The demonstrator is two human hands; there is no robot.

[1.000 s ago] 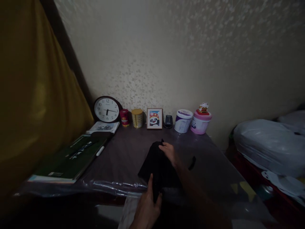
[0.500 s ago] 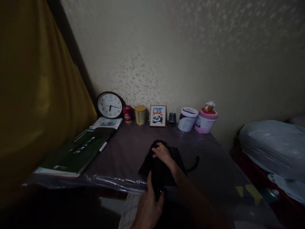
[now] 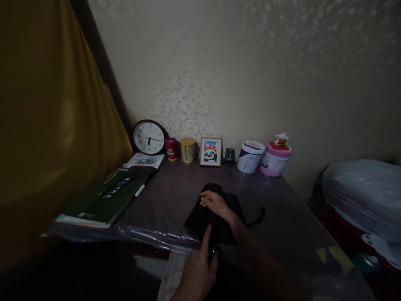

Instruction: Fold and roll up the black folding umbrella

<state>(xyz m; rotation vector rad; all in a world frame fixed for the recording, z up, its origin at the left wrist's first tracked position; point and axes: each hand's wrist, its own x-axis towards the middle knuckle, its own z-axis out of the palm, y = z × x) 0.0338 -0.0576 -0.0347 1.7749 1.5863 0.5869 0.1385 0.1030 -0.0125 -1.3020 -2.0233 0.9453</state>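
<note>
A black cloth (image 3: 228, 205) lies folded in the middle of the dark table (image 3: 169, 196), near its front edge. My right hand (image 3: 214, 205) rests on top of the cloth, palm down, fingers lying on a fold and pointing left. My left hand (image 3: 197, 267) is at the cloth's near edge. Its index finger stretches out over the fabric and the thumb sits beside it, with the cloth's edge pinched between them. A black strap or tail (image 3: 258, 215) of the cloth sticks out to the right.
A clear plastic sheet (image 3: 150, 234) covers the table. Along the wall stand a round clock (image 3: 149, 137), a red tin (image 3: 171, 149), a gold tin (image 3: 187, 150), a panda picture frame (image 3: 210, 151), a white tub (image 3: 249, 156) and a pink tub (image 3: 275, 159). Green books (image 3: 103, 200) lie left, beside a yellow curtain (image 3: 46, 125).
My right hand drew the cloth's far corner back toward me and now rests lower on the fold. My left index finger slid further onto the cloth. The view shifted slightly left.
</note>
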